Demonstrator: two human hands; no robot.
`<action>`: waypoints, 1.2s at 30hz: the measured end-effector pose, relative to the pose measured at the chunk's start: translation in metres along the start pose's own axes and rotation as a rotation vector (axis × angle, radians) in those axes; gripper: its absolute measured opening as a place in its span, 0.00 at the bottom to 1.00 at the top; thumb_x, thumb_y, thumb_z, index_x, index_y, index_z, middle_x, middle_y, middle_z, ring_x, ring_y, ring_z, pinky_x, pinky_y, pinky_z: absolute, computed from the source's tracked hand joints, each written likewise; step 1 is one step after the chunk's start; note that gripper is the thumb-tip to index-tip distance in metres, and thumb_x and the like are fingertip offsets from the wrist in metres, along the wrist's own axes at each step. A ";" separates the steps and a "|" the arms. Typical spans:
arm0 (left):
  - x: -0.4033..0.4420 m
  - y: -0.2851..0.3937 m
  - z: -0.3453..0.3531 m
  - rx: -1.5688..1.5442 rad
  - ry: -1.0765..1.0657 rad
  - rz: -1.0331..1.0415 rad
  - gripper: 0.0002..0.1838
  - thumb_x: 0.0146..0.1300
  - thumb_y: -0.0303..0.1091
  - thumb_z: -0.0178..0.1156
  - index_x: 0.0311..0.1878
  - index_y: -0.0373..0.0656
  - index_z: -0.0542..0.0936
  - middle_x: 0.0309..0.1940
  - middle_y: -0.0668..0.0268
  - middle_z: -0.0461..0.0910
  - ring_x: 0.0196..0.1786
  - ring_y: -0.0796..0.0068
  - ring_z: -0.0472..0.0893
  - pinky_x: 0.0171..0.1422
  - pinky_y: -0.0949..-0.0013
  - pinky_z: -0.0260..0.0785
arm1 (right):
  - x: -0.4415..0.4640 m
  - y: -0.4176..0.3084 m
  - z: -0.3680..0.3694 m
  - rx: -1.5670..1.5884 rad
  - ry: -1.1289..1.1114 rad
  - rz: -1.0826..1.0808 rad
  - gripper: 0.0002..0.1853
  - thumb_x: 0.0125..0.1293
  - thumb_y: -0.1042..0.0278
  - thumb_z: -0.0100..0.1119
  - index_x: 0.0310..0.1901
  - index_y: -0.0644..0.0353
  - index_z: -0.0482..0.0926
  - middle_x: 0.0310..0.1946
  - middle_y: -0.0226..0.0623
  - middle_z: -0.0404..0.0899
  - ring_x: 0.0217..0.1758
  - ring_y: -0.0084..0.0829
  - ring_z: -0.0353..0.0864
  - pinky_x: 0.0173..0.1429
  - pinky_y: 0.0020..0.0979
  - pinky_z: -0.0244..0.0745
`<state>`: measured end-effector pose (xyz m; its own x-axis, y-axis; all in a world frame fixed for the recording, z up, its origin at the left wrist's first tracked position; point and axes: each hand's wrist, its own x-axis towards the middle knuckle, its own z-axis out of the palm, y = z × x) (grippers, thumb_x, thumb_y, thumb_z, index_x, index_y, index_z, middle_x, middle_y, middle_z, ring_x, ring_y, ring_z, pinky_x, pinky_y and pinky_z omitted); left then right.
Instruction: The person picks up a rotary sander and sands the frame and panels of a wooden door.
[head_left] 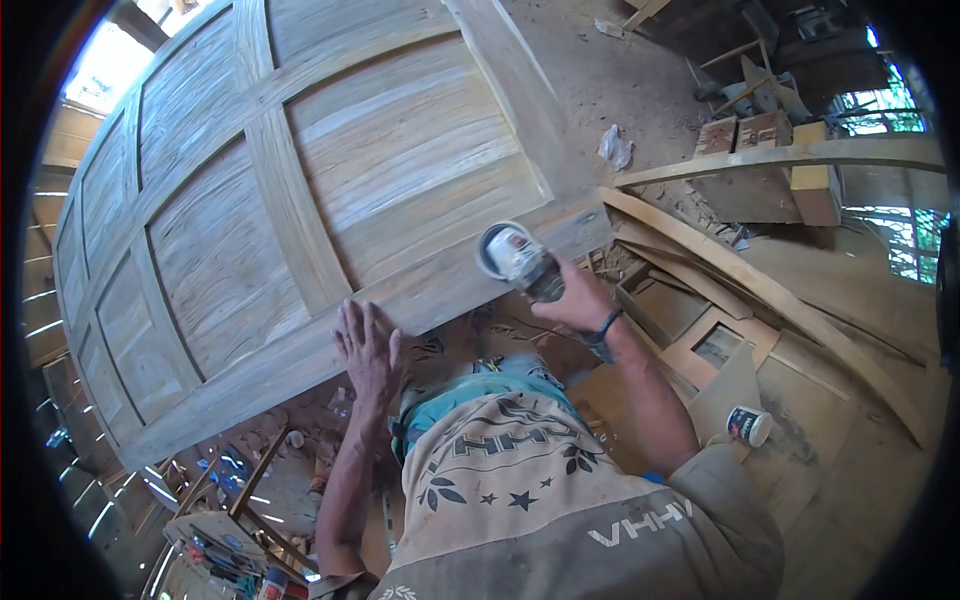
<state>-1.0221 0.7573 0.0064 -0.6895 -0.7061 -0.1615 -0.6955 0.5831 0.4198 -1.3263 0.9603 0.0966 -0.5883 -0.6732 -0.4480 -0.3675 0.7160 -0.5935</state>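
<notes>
A large panelled wooden door (pixel 275 180) lies tilted across the front of me, with raised rails framing recessed panels. My left hand (pixel 368 352) rests on its near edge rail, fingers stretched out and holding nothing. My right hand (pixel 582 300) is closed around the dark body of a power sander (pixel 525 262). The tool has a silvery head and a round disc, and it is over the near rail towards the right corner. Whether the disc touches the wood I cannot tell. A dark band circles my right wrist.
Long curved timbers (pixel 780 265) stretch out at right, beside wooden frame pieces (pixel 720 345). A small white-and-dark tub (pixel 748 426) sits on a board at lower right. Boxes (pixel 750 150) stand further back. At lower left, a small wooden stand (pixel 215 545) carries assorted items.
</notes>
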 end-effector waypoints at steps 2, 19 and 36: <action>0.011 0.026 0.006 -0.039 -0.019 0.083 0.38 0.73 0.51 0.56 0.79 0.41 0.61 0.82 0.47 0.49 0.85 0.46 0.45 0.85 0.40 0.33 | 0.001 0.017 -0.028 0.038 0.059 0.074 0.43 0.44 0.54 0.76 0.64 0.62 0.74 0.48 0.57 0.85 0.54 0.51 0.86 0.59 0.43 0.81; 0.029 0.080 0.026 -0.143 -0.065 0.341 0.37 0.71 0.49 0.60 0.77 0.41 0.64 0.80 0.47 0.55 0.83 0.46 0.51 0.85 0.43 0.38 | -0.020 0.105 -0.038 0.459 0.100 0.239 0.22 0.51 0.54 0.77 0.44 0.60 0.87 0.36 0.33 0.88 0.37 0.26 0.86 0.47 0.34 0.81; -0.084 -0.185 -0.056 -0.089 0.340 -0.477 0.31 0.77 0.48 0.52 0.78 0.43 0.65 0.80 0.45 0.55 0.82 0.46 0.54 0.84 0.43 0.44 | -0.019 -0.158 0.175 0.137 -0.418 -0.186 0.49 0.47 0.53 0.72 0.71 0.65 0.65 0.42 0.67 0.84 0.49 0.61 0.85 0.57 0.49 0.80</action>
<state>-0.8241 0.6863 -0.0081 -0.1910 -0.9797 -0.0615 -0.8827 0.1440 0.4473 -1.1315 0.8274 0.0820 -0.1709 -0.8240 -0.5402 -0.3240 0.5647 -0.7590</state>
